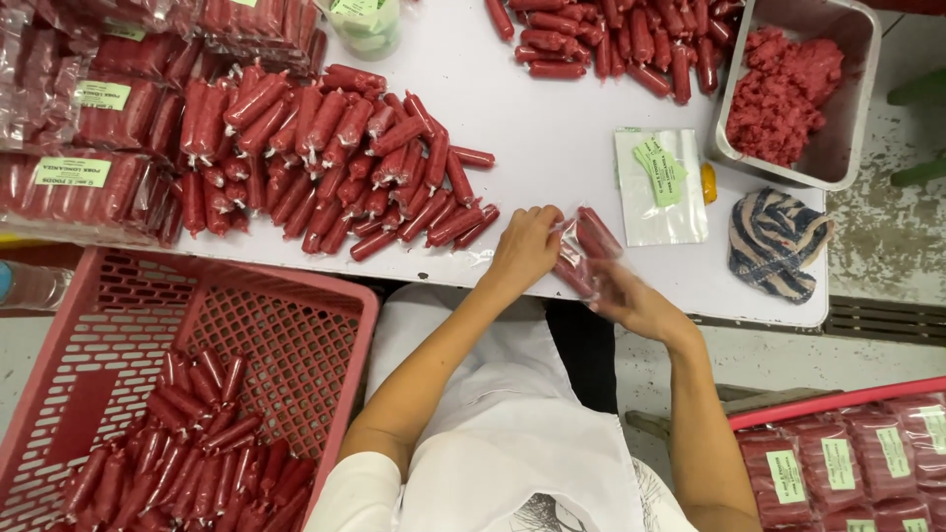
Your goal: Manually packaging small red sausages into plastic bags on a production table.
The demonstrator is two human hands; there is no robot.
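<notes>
A clear plastic bag point(583, 254) with red sausages in it is held at the near edge of the white table point(562, 128). My left hand point(524, 248) grips the bag's left side. My right hand point(631, 300) holds it from below on the right and looks blurred. A big pile of loose red sausages point(325, 158) lies just left of my left hand. A flat stack of clear bags with green labels point(660, 182) lies right of the held bag.
A metal tray of ground red meat point(788, 89) stands at the far right, a striped cloth point(778, 241) below it. Packed sausage bags point(89, 177) are stacked at the left. A pink crate point(197, 394) holds sausages; another crate point(857, 453) holds labelled packs. More loose sausages point(611, 39) lie at the top.
</notes>
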